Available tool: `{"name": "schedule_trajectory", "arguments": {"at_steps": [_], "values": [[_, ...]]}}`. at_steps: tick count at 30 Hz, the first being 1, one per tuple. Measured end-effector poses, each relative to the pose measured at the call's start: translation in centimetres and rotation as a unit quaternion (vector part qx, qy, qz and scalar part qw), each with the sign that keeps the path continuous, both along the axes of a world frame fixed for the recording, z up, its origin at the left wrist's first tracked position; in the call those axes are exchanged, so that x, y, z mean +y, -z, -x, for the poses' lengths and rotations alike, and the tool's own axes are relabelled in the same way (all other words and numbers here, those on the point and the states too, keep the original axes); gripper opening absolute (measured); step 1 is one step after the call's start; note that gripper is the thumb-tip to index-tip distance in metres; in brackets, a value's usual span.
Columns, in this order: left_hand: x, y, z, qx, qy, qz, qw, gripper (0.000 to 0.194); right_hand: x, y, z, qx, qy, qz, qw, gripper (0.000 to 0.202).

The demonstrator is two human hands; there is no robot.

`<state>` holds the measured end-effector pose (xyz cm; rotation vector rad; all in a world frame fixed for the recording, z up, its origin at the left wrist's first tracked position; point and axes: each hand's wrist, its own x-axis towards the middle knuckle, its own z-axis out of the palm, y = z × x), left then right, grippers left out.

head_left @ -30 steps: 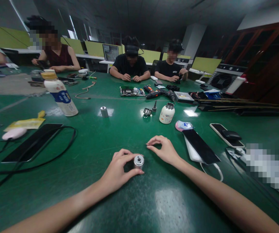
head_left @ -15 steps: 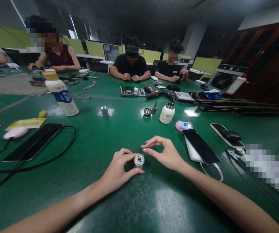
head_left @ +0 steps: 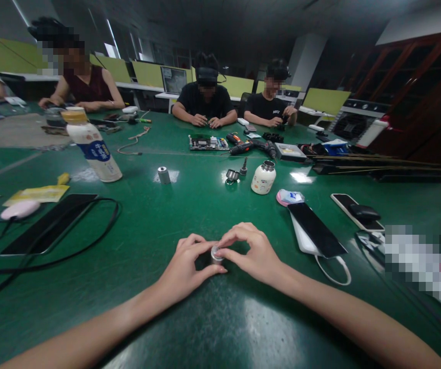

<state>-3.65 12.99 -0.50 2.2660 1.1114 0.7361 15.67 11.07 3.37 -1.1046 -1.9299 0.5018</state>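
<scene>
A small silver cylinder, which looks like a small electric motor (head_left: 216, 260), stands upright on the green table. My left hand (head_left: 184, 264) grips it from the left, with the thumb on the near side and the index finger on the far side. Over its top end, my right hand (head_left: 253, 251) is closed in a pinch, fingertips at the top face. Whatever the pinch holds, if anything, is too small and hidden to make out. Farther off, a second silver motor (head_left: 164, 175) stands upright by itself.
Ahead are a cream flask (head_left: 264, 178), its metal lid (head_left: 232, 177), a circuit board (head_left: 207, 143) and power drills (head_left: 243, 147). A drink bottle (head_left: 95, 148) and a tablet (head_left: 49, 224) with a black cable lie left; phones (head_left: 316, 230) right. Several people sit across the table.
My right hand has moved left and down, bringing its pinched fingertips from beside the motor onto its top. My left hand keeps its grip on the motor.
</scene>
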Motion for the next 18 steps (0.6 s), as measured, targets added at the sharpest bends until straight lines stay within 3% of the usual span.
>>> {"name": "schedule_trajectory", "arguments": {"at_steps": [4,9,12,18], "values": [[0.00,-0.06,-0.02,0.000,0.001,0.001,1.000,0.038,-0.04,-0.57,-0.28,0.038,0.070,-0.027,0.996,0.006],[0.05,-0.09,-0.04,0.000,0.005,0.000,1.000,0.035,-0.20,-0.86,-0.29,0.032,0.003,-0.011,0.999,0.021],[0.06,-0.07,-0.02,-0.003,0.007,0.005,1.000,0.035,-0.36,-0.56,0.02,-0.001,-0.024,-0.014,1.000,0.019],[0.07,0.05,0.01,-0.003,0.008,-0.001,1.000,0.038,0.48,-0.48,-0.54,0.036,0.019,-0.016,0.999,0.007]]}}
